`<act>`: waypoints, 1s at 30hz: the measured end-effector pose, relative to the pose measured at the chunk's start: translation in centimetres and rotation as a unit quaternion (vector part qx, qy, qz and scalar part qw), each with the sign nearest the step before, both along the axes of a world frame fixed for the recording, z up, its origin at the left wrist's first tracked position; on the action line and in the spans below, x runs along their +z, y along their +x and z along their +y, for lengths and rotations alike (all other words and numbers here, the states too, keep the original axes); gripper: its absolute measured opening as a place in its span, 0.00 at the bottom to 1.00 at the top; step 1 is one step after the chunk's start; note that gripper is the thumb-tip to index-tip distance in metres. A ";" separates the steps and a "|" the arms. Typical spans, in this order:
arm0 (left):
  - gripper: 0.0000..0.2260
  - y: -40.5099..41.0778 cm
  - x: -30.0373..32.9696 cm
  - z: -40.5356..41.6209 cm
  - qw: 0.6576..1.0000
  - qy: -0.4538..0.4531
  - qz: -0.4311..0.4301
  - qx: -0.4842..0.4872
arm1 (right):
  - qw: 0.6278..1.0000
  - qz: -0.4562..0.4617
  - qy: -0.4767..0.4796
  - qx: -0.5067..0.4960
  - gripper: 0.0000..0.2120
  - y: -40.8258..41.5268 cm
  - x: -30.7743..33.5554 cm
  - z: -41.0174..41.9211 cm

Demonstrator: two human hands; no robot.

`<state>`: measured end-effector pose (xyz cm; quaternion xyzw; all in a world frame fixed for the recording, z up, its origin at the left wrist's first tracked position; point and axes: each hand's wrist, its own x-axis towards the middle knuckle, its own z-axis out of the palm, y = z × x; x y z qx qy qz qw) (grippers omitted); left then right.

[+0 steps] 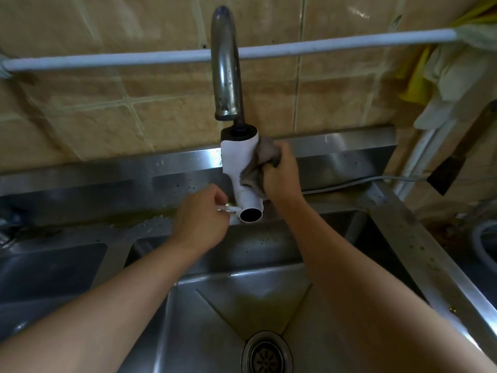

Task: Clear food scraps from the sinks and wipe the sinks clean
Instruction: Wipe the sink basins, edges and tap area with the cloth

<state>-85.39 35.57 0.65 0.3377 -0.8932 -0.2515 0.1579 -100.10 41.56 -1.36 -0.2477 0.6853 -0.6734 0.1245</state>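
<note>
Tan tiled wall behind, steel sink [242, 313] near me, basin bare around its drain [266, 355]. My left hand [200, 224] pinches the white tap lever [228, 209], apparently steadying the white faucet body [239, 162]. My right hand [279, 175] grips a grey-brown cloth [262, 157], fingers curled, pressing it against the body's right side to wipe.
</note>
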 end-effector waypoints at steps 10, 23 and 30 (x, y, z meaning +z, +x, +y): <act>0.09 -0.4 -0.9 0.6 1.000 0.005 -0.005 0.011 | 0.973 -0.228 0.029 0.020 0.07 1.7 -5.5 2.4; 0.12 -1.3 0.6 2.8 0.999 -0.046 -0.002 -0.011 | 0.993 -0.055 0.107 -0.011 0.16 2.5 -2.9 7.4; 0.16 -3.1 0.9 3.3 0.996 -0.083 -0.002 -0.029 | 0.957 0.258 0.100 -0.087 0.22 -2.7 -0.6 4.7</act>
